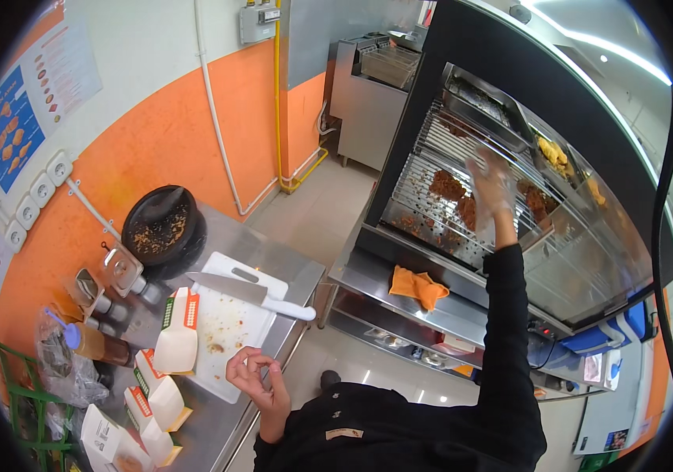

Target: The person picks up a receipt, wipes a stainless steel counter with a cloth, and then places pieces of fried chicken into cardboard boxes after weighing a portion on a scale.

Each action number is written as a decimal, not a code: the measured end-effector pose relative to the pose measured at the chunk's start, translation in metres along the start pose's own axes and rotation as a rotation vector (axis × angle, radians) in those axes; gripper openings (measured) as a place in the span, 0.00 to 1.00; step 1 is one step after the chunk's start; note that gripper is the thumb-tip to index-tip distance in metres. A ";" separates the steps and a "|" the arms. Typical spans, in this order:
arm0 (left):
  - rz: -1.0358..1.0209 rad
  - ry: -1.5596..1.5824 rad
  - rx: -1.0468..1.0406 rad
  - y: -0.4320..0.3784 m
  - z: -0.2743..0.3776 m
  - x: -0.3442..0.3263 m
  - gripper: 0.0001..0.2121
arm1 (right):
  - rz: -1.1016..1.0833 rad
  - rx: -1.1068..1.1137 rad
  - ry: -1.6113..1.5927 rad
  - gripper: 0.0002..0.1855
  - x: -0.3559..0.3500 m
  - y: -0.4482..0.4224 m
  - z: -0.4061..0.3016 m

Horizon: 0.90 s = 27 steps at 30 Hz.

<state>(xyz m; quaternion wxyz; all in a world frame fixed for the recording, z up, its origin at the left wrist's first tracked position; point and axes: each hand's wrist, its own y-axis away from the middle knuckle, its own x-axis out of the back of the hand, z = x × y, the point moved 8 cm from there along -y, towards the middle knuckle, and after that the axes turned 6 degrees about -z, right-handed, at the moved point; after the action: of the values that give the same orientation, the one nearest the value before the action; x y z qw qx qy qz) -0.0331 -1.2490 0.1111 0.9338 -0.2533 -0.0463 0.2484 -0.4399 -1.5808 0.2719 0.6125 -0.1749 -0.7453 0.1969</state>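
My right hand [493, 183], in a clear plastic glove, reaches into a heated display cabinet [383, 200]. Its fingers are spread above the wire rack [425, 159], and nothing shows in its grasp. Beside it lie browned pieces of fried chicken [447, 186], with another piece [538, 203] to its right. My left hand [260, 377] is bare and empty, fingers loosely curled and the thumb apart, near the steel table's edge. Next to it is a white cutting board [233, 330] strewn with crumbs. A knife [236, 287] with a white handle rests across the board, its handle jutting past the edge.
Open paper food boxes [176, 336] stand on the left table. Behind them are a sauce bottle [97, 342], steel containers [124, 268] and a black stone mortar [159, 227] with a pestle. An orange cloth [418, 287] lies on the ledge below the cabinet.
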 end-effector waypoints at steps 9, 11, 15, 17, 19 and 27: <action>0.022 -0.175 0.125 -0.007 -0.027 0.007 0.25 | -0.431 -0.145 0.441 0.42 -0.129 -0.137 0.031; 0.057 -0.207 0.121 -0.008 -0.023 0.011 0.23 | -0.434 -0.133 0.456 0.42 -0.136 -0.143 0.029; 0.148 -0.132 0.204 -0.003 -0.030 0.019 0.21 | -0.417 -0.109 0.474 0.41 -0.137 -0.153 0.025; 0.162 -0.113 0.213 -0.001 -0.030 0.025 0.20 | -0.403 -0.104 0.481 0.40 -0.132 -0.156 0.025; 0.129 -0.132 0.229 -0.003 -0.027 0.027 0.20 | -0.385 -0.093 0.487 0.40 -0.125 -0.155 0.023; 0.104 -0.140 0.221 0.003 -0.033 0.041 0.16 | -0.368 -0.100 0.239 0.33 -0.055 -0.072 -0.020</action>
<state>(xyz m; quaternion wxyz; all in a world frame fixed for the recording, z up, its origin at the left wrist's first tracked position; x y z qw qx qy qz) 0.0081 -1.2424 0.0792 0.9364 -0.1329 -0.0705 0.3171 -0.4117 -1.6690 0.2652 0.7127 -0.0882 -0.6955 0.0226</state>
